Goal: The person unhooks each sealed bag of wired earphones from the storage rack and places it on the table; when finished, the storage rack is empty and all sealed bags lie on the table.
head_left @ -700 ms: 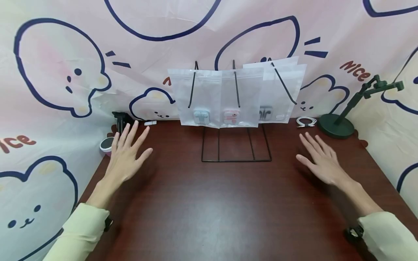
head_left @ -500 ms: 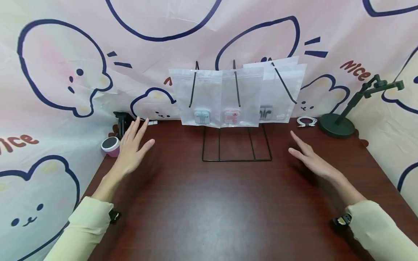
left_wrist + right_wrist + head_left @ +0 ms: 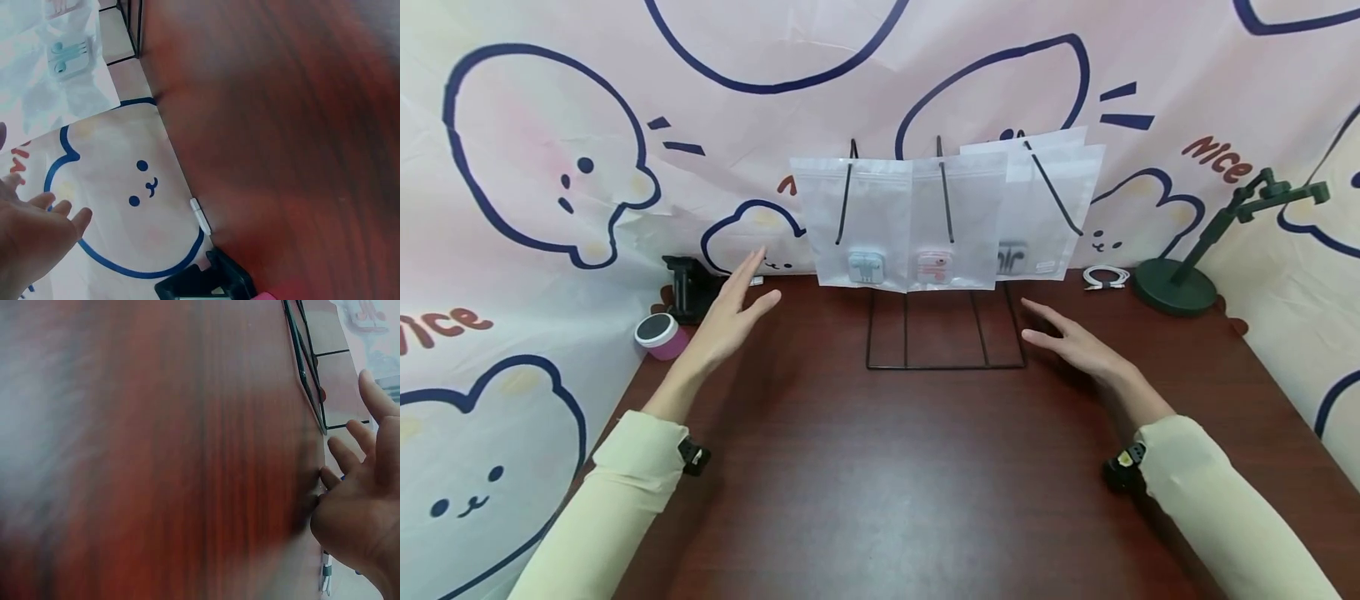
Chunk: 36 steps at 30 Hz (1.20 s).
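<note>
A black wire rack stands at the back of the table, with clear zip bags hanging from its hooks. The left bag holds a small case of blue earphones; the middle bag has a pink set. On the right hook hang overlapping bags, dark lettering showing low down. My left hand is raised left of the rack, fingers extended and holding nothing. To the rack's right, my right hand reaches inward with relaxed fingers, empty, its fingertips close to the rack's base.
Back right, a green stand with a jointed arm sits beside a coiled white cable. At the left edge are a purple jar with a white lid and a black object. A small white stick lies by the patterned backdrop.
Both hands have moved inward toward the rack, the left one right and slightly forward, the right one left. Both have turned more edge-on. The bags and rack stay in place.
</note>
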Tool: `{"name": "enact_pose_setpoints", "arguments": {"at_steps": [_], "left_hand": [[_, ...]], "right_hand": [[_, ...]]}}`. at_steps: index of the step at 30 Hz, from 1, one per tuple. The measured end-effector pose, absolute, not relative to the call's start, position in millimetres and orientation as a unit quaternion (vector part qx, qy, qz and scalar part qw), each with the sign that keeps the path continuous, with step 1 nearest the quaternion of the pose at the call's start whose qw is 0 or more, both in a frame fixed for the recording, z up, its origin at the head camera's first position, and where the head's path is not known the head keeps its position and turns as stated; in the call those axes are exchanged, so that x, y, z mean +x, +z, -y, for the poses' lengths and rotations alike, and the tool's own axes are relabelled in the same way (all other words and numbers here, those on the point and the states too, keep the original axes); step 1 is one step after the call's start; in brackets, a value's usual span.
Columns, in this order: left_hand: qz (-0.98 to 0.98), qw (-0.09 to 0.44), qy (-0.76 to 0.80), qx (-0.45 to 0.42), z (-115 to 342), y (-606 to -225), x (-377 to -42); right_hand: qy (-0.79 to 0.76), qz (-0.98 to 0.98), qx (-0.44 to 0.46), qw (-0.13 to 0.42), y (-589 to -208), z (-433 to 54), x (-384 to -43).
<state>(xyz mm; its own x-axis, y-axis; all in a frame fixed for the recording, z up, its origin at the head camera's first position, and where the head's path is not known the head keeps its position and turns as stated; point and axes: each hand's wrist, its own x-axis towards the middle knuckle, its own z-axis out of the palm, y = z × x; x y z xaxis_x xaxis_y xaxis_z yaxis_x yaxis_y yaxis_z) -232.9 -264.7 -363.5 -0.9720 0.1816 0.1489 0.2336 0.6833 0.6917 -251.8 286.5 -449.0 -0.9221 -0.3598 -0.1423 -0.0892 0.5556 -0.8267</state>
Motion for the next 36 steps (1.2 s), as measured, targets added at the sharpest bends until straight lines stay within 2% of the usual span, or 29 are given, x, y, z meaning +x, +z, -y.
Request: {"name": "enact_pose_setpoints", "arguments": {"at_steps": [10, 17, 28, 36], "left_hand": [[0.913, 0.060, -0.391, -0.103, 252.1, -348.3, -266.2], [0.886, 0.075, -0.439, -0.130, 237.5, -330.7, -294.0], [0.833, 0.100, -0.523, -0.151, 203.7, -285.5, -295.6], [0.799, 0.137, -0.573, -0.120, 201.1, -285.6, -318.8]], "right_hand": [[-0.363, -0.895, -0.195, 0.170, -448.3, -281.4, -269.3], [-0.366, -0.891, -0.193, 0.186, -447.4, -283.3, -266.8], [-0.354, -0.896, -0.198, 0.180, -455.7, -285.3, -269.2], [-0.358, -0.894, -0.207, 0.171, -453.0, -283.2, -268.0]]}}
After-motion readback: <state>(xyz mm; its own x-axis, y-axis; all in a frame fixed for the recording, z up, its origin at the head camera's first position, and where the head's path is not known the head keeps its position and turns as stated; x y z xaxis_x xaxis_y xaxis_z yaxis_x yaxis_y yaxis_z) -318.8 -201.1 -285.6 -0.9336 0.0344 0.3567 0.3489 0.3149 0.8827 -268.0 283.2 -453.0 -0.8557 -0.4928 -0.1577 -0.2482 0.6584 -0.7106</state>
